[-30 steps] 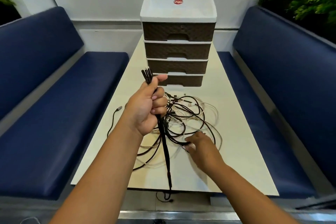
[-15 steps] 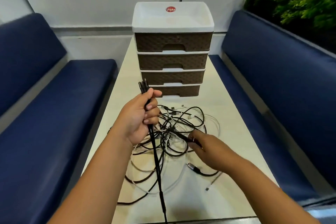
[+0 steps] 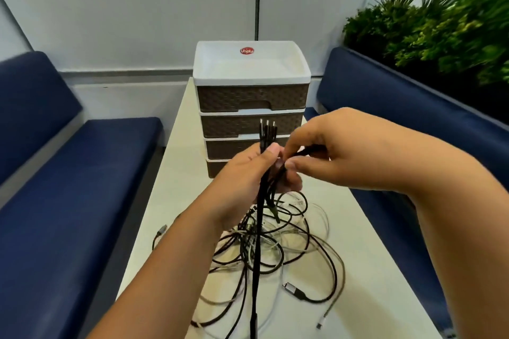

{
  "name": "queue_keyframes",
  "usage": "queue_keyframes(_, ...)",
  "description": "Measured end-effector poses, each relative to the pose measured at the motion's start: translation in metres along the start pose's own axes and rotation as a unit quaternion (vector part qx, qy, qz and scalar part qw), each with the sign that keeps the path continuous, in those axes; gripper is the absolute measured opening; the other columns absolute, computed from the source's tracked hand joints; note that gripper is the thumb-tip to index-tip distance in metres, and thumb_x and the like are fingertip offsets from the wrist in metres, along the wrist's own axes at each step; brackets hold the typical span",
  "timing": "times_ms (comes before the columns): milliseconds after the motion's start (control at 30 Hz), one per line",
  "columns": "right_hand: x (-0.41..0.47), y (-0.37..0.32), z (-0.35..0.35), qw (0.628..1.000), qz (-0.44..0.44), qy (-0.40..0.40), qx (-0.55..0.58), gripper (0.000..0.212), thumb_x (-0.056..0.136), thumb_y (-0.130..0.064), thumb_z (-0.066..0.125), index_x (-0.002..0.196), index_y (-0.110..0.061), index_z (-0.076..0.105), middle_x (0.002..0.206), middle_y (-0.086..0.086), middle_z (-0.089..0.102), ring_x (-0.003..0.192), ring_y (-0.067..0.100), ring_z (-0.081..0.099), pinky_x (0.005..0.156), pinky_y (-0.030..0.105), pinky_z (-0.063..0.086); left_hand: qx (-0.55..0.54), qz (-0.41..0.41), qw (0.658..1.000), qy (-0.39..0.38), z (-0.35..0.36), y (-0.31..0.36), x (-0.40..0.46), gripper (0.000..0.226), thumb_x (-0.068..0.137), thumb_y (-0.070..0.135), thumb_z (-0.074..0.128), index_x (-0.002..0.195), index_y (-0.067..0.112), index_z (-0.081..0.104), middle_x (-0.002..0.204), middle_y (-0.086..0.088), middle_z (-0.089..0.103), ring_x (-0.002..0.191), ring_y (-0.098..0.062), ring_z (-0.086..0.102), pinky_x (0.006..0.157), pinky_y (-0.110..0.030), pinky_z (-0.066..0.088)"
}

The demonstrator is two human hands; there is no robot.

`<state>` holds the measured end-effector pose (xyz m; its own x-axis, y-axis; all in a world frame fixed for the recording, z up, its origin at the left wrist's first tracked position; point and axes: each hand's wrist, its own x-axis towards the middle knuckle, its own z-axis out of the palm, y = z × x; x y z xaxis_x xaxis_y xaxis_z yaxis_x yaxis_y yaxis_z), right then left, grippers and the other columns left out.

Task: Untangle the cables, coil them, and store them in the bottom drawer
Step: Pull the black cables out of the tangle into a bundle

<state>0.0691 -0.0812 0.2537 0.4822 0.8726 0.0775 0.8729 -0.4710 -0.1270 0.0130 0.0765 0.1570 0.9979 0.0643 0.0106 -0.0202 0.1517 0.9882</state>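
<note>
A red oval label reading "Uniplus" (image 3: pixel 247 50) sits on the white top of the drawer unit (image 3: pixel 252 96), which stands behind both hands. The left hand (image 3: pixel 248 176) grips a bundle of black cables (image 3: pixel 266 135), plugs pointing up. The right hand (image 3: pixel 330 151) pinches one black cable just beside it. Below the hands, the tangled cables (image 3: pixel 275 250) lie on the table (image 3: pixel 366 242). The bottom drawer (image 3: pixel 217 168) is partly hidden by the left hand.

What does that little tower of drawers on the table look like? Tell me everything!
The small plastic drawer tower stands upright at the far end of the pale table. It has a white tray-like top with a round red sticker, and four brown woven-look drawers stacked in a white frame, all shut. Nothing touches it; the hands partly hide the lower drawers.
</note>
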Motion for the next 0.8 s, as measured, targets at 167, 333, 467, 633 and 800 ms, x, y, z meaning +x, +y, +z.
queue_keyframes(167,0.010,0.024,0.026,0.966,0.076,0.243,-0.038,0.051,0.074,-0.065,0.065,0.112,-0.032,0.057,0.106,-0.017,0.058,0.099,0.004,0.051,0.087,0.029,0.044,-0.147,-0.032,0.989,0.015,0.008,-0.001,0.000,0.032,0.104,0.035,0.038,0.085,0.013,0.053,0.055,0.005,0.029,0.048,-0.008,0.022,0.051,-0.024,0.030)
queue_keyframes(333,0.003,0.005,0.089,0.775,0.276,0.437,0.364,0.035,0.090,-0.051,0.059,0.083,-0.017,0.058,0.079,-0.003,0.057,0.072,0.008,0.051,0.068,0.033,0.043,-0.160,0.001,0.978,0.134,0.012,-0.005,0.006,0.031,0.104,0.035,0.038,0.087,0.011,0.047,0.055,0.004,0.029,0.046,-0.008,0.023,0.049,-0.023,0.029)
queue_keyframes(467,0.005,-0.015,0.101,0.747,0.281,0.212,0.564,0.048,0.091,-0.058,0.046,0.084,-0.019,0.074,0.073,-0.008,0.066,0.067,0.004,0.056,0.068,0.026,0.042,-0.089,0.036,0.983,0.155,0.024,-0.012,0.001,0.030,0.104,0.034,0.037,0.090,0.012,0.052,0.054,0.006,0.035,0.049,-0.008,0.031,0.051,-0.024,0.033)
queue_keyframes(633,0.006,-0.006,0.083,0.745,0.241,0.287,0.552,0.028,0.099,-0.029,0.051,0.090,-0.011,0.070,0.056,-0.018,0.062,0.054,-0.009,0.054,0.060,0.018,0.041,0.016,0.031,0.993,0.112,0.035,-0.024,0.000,0.031,0.104,0.037,0.037,0.093,0.014,0.056,0.057,0.008,0.048,0.053,-0.008,0.043,0.054,-0.025,0.038)
queue_keyframes(800,-0.009,-0.001,0.083,0.753,0.177,0.284,0.567,0.033,0.104,-0.027,0.037,0.081,-0.013,0.055,0.063,-0.002,0.057,0.065,0.016,0.056,0.068,0.027,0.047,0.022,0.060,0.989,0.132,0.028,-0.020,0.004,0.036,0.105,0.031,0.036,0.105,0.010,0.066,0.103,-0.002,0.073,0.100,-0.010,0.068,0.090,-0.028,0.051)
